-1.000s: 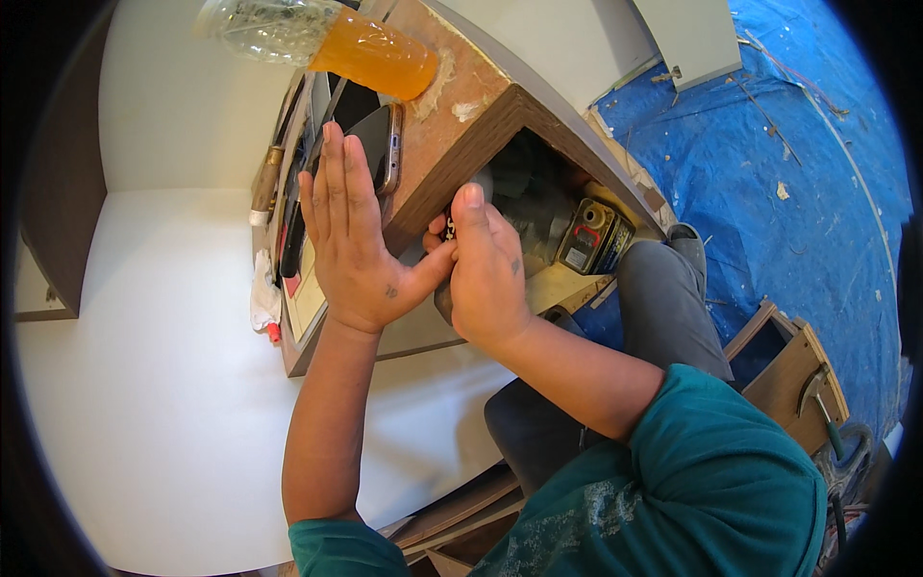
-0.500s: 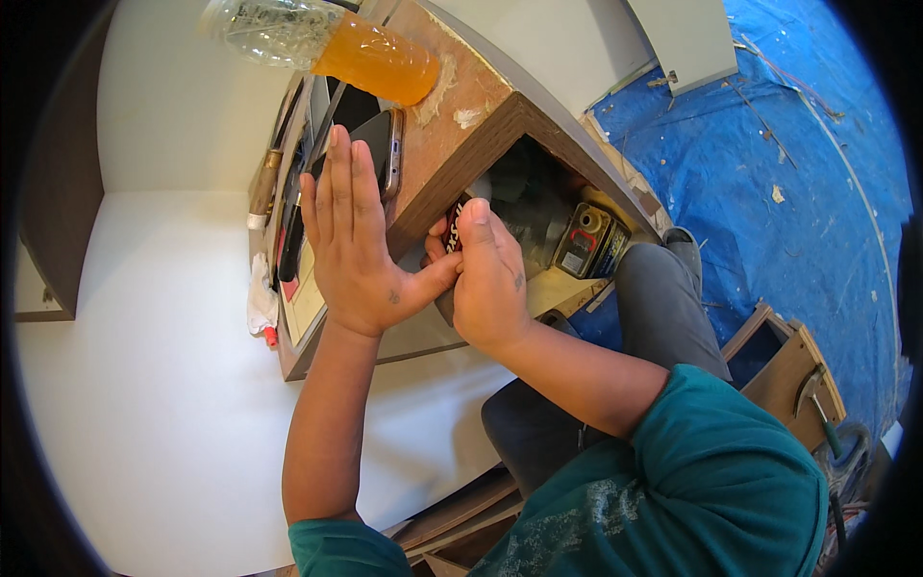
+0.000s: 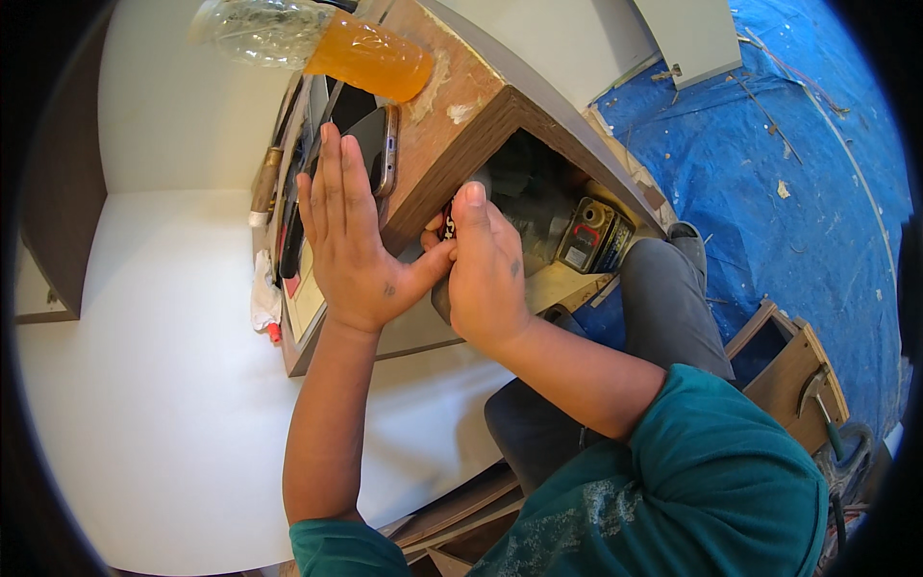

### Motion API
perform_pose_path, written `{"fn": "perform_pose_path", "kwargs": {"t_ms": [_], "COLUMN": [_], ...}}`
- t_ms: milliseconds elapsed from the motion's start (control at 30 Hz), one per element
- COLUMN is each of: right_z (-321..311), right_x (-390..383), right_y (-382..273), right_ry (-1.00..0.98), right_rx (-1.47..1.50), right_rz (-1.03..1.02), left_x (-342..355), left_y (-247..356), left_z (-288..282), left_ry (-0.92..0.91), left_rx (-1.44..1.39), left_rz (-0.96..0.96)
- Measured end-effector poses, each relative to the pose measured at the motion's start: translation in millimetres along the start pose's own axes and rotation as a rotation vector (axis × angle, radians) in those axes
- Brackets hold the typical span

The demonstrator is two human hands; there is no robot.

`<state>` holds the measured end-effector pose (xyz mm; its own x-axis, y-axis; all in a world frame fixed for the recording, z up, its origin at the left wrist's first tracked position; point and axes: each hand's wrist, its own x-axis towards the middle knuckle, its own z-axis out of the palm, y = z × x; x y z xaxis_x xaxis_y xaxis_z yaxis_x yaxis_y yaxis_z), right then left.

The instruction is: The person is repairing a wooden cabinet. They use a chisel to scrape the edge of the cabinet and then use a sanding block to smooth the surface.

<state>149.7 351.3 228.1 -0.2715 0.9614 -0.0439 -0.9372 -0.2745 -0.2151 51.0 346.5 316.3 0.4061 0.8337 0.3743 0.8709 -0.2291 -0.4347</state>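
Observation:
Flat and stretched out, my left hand (image 3: 351,255) is raised in front of the brown wooden cabinet (image 3: 452,163), its thumb reaching to my right hand (image 3: 488,269). Whether the left palm touches the cabinet cannot be seen. The right fingers are wrapped round a dark object with red and white print (image 3: 448,223), its thumb pointing up; most of that object is hidden behind the hand, so its kind does not show. Just beyond the left fingertips lies a smartphone (image 3: 388,154) on the cabinet top.
A clear bottle of orange liquid (image 3: 370,60) stands on the cabinet. Inside the opening sits a metal can (image 3: 591,236). A wood-handled tool (image 3: 264,188) lies at the left. Blue sheeting (image 3: 769,183) covers the floor, with a hammer (image 3: 819,409) on a wooden box (image 3: 793,380).
My right hand has shifted slightly up and left, and less of the printed object shows. The left hand stays flat, nearly in place. The view has moved a little.

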Motion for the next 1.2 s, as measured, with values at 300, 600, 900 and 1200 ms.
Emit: {"fn": "perform_pose_path", "kwargs": {"t_ms": [300,600,900,1200], "right_z": [1,-18,-13,-3], "right_x": [4,-4,-4,-1], "right_y": [-2,-2,0,-7], "right_ry": [0.018,-0.140,-0.144,-0.032], "right_rx": [-0.008,-0.047,0.072,0.069], "right_rz": [0.049,0.052,0.012,0.071], "left_x": [0,2,1,1], "left_y": [-1,1,0,0], "left_z": [3,1,4,3], "left_ry": [0.010,0.007,0.011,0.011], "left_rx": [0.014,0.012,0.054,0.042], "left_rz": [-0.020,0.003,0.012,-0.003]}}
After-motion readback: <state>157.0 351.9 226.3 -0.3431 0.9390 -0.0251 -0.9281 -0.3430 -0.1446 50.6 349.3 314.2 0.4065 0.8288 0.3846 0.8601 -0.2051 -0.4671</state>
